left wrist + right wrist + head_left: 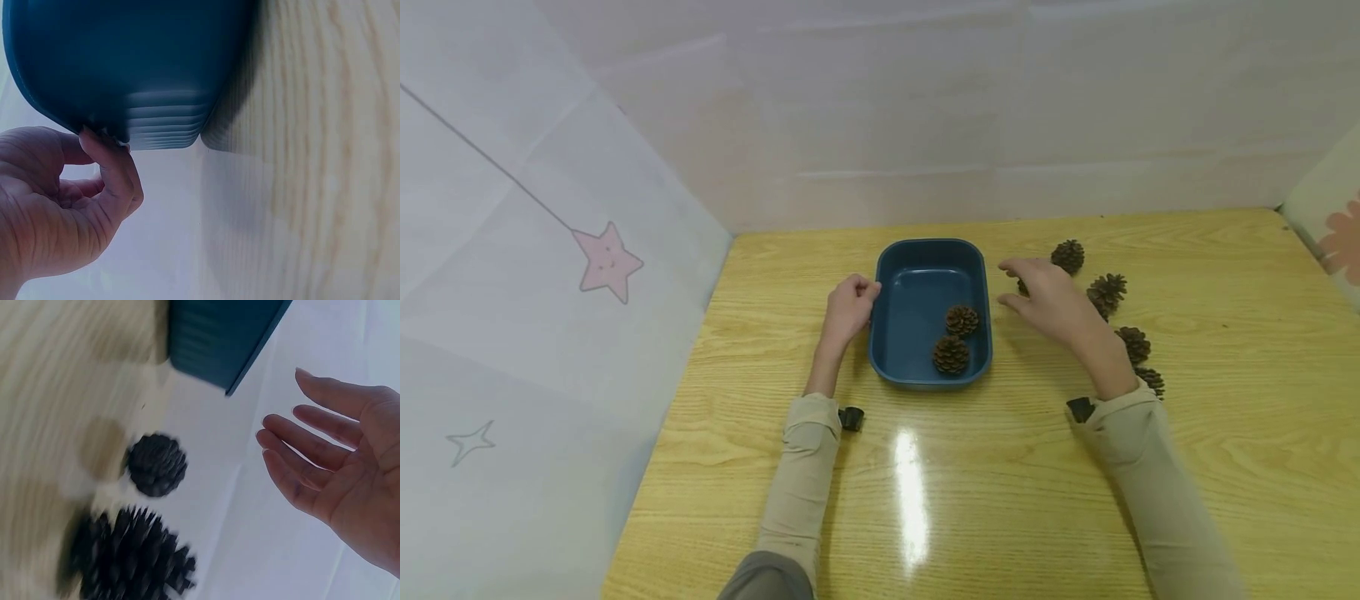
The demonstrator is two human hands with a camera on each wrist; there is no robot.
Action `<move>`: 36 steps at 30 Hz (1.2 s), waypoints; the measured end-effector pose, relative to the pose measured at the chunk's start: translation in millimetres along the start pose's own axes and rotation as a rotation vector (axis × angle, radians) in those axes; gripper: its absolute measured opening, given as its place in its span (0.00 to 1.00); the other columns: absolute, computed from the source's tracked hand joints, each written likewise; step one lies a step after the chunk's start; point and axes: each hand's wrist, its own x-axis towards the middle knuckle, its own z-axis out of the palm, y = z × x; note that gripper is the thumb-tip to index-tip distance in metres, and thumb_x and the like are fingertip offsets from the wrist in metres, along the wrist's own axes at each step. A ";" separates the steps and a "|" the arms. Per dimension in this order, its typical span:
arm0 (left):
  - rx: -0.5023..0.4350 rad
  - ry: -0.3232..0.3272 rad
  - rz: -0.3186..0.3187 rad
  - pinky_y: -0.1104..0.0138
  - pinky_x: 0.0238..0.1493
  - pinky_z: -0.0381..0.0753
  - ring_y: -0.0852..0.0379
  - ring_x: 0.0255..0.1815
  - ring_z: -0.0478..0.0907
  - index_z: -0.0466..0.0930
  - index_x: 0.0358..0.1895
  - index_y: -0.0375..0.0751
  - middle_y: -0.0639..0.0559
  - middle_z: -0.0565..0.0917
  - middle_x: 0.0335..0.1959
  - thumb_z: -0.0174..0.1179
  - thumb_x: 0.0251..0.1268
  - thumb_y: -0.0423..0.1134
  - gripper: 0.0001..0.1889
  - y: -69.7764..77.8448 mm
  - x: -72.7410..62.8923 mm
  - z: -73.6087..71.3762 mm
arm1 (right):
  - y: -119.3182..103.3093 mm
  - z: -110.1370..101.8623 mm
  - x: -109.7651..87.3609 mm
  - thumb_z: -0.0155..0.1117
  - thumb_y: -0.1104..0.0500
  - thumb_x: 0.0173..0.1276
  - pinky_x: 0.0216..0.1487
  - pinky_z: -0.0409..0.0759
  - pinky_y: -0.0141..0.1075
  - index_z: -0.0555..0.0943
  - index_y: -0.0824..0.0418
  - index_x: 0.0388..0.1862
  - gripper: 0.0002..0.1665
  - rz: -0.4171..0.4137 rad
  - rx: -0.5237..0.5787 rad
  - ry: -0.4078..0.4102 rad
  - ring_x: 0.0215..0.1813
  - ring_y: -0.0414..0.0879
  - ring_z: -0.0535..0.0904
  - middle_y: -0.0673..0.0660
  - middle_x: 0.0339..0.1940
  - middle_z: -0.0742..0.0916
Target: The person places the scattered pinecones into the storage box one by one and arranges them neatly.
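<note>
Two pinecones [951, 355] in bin [910, 325]; right hand [1047, 298] overlaps another [1022, 287].

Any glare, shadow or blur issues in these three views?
Head: a bright glare streak on the table, on the near side of the blue tray; left wrist: pale banded reflections on the tray's wall, dark shadow beside it; right wrist: pine cones dark and soft, the right hand looks sharper.

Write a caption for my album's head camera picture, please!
Left hand holds a blue tub with two pinecones inside; right hand hovers by more pinecones on a wooden table.
</note>
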 end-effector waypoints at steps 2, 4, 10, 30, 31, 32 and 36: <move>0.000 -0.003 -0.003 0.56 0.33 0.85 0.54 0.27 0.75 0.82 0.51 0.32 0.44 0.80 0.36 0.56 0.81 0.43 0.15 0.3 -0.1 0.0 | 6.9 -2.3 -5.0 0.68 0.63 0.74 0.63 0.74 0.61 0.73 0.70 0.70 0.29 0.020 0.005 0.005 0.67 0.69 0.74 0.72 0.66 0.79; 0.004 -0.005 -0.002 0.58 0.31 0.84 0.54 0.27 0.75 0.82 0.51 0.32 0.43 0.81 0.36 0.56 0.81 0.43 0.15 1.0 -0.4 -0.4 | 13.8 -4.3 -9.9 0.68 0.63 0.74 0.63 0.74 0.62 0.73 0.70 0.70 0.29 0.042 -0.003 0.006 0.66 0.69 0.74 0.73 0.65 0.79; 0.014 -0.009 -0.008 0.65 0.27 0.80 0.54 0.27 0.75 0.82 0.51 0.32 0.40 0.81 0.38 0.55 0.82 0.44 0.16 3.3 -1.3 -1.8 | 34.4 -12.8 -21.8 0.68 0.60 0.75 0.63 0.72 0.65 0.71 0.73 0.70 0.31 0.083 -0.010 -0.007 0.63 0.72 0.76 0.76 0.65 0.78; 0.026 -0.001 -0.006 0.67 0.27 0.78 0.54 0.27 0.75 0.82 0.52 0.32 0.45 0.80 0.36 0.55 0.82 0.45 0.17 0.0 1.0 -2.4 | 82.0 -22.9 -48.8 0.72 0.53 0.72 0.63 0.69 0.69 0.58 0.76 0.78 0.48 0.211 0.033 -0.215 0.67 0.78 0.68 0.82 0.70 0.70; 0.022 -0.004 -0.008 0.67 0.27 0.78 0.54 0.28 0.75 0.82 0.52 0.32 0.45 0.79 0.36 0.55 0.82 0.45 0.17 0.0 1.2 -2.0 | 83.1 -22.3 -48.8 0.72 0.53 0.72 0.63 0.69 0.69 0.59 0.76 0.78 0.49 0.217 0.032 -0.232 0.68 0.78 0.68 0.82 0.70 0.70; 0.018 -0.005 -0.009 0.67 0.27 0.78 0.54 0.28 0.75 0.82 0.52 0.32 0.45 0.79 0.36 0.55 0.82 0.45 0.17 0.2 1.1 -1.5 | 84.2 -21.5 -49.0 0.73 0.53 0.72 0.64 0.68 0.69 0.59 0.76 0.77 0.49 0.222 0.029 -0.249 0.68 0.78 0.67 0.81 0.71 0.69; 0.010 -0.009 -0.007 0.66 0.27 0.78 0.53 0.28 0.75 0.81 0.51 0.32 0.45 0.79 0.36 0.55 0.82 0.45 0.16 0.7 1.6 0.7 | 87.2 -17.9 -50.3 0.73 0.54 0.71 0.64 0.68 0.69 0.60 0.78 0.76 0.48 0.239 0.022 -0.295 0.69 0.79 0.66 0.82 0.71 0.68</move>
